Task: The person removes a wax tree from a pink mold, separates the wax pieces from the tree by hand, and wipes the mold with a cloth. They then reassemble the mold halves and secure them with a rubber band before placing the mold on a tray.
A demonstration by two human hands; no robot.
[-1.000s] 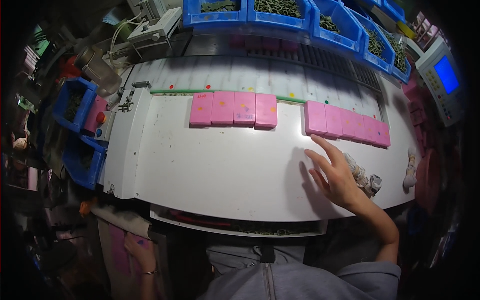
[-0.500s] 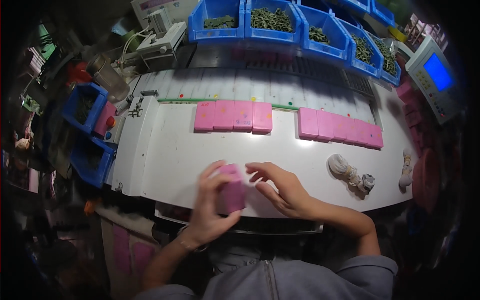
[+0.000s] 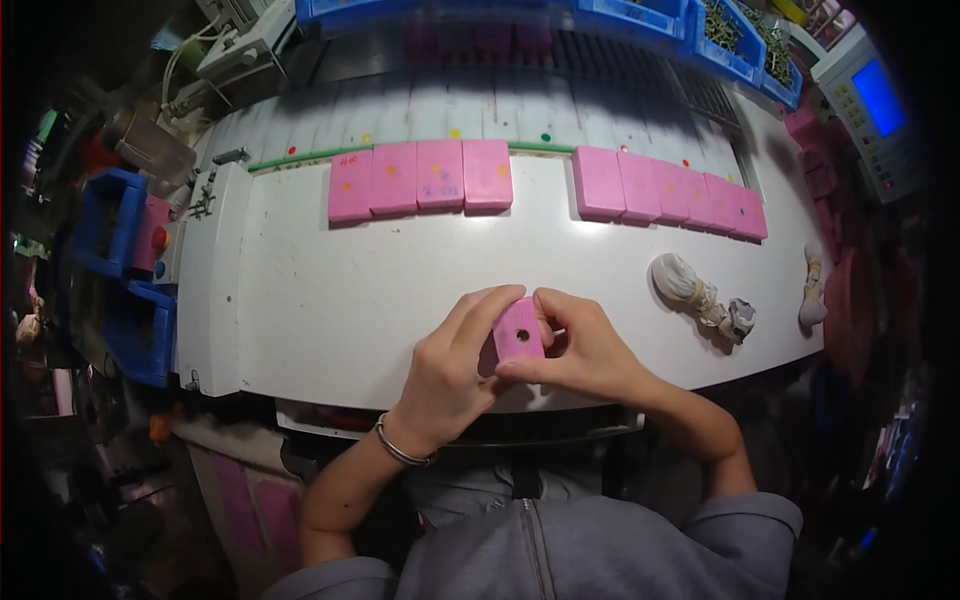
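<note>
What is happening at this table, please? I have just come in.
Someone's left hand and right hand hold one pink block between them, above the near part of the white table. A round hole shows in the block's visible end. Farther back, four pink blocks stand side by side, with another row of pink blocks to their right. A tied white bundle lies right of the hands.
</note>
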